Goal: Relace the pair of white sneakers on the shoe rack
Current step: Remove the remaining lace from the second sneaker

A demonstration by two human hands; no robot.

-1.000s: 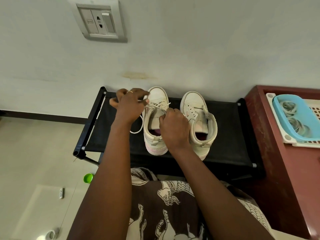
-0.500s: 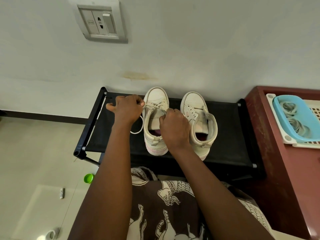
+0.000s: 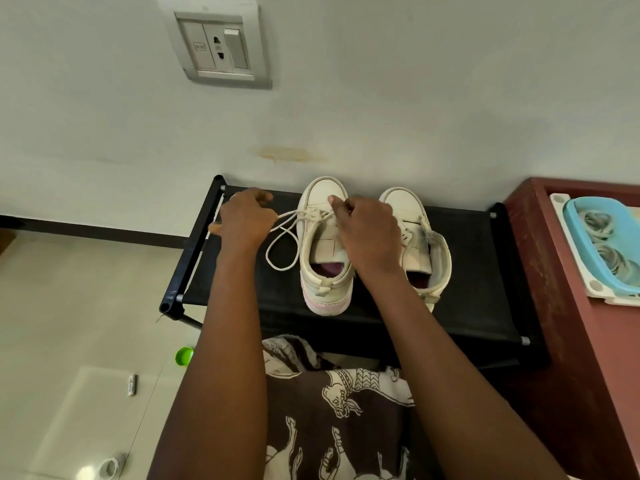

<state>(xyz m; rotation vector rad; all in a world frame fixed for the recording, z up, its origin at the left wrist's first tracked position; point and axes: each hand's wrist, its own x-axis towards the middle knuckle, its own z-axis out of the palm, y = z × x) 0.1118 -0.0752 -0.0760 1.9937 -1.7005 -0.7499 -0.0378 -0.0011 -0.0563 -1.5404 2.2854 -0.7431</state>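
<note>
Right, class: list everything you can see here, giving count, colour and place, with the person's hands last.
sneakers: 2, white, side by side on rack
lace: 1, white, in one sneaker, loop on rack
rack: 1, black, against wall
socket: 1, grey, on wall
cabinet: 1, red-brown, right of rack
tray: 1, white, on cabinet
basket: 1, blue, on tray
cap: 1, green, on floor
cloth: 1, brown patterned, below rack
left hand: grips lace beside sneakers
right hand: pinches lace over that sneaker
</note>
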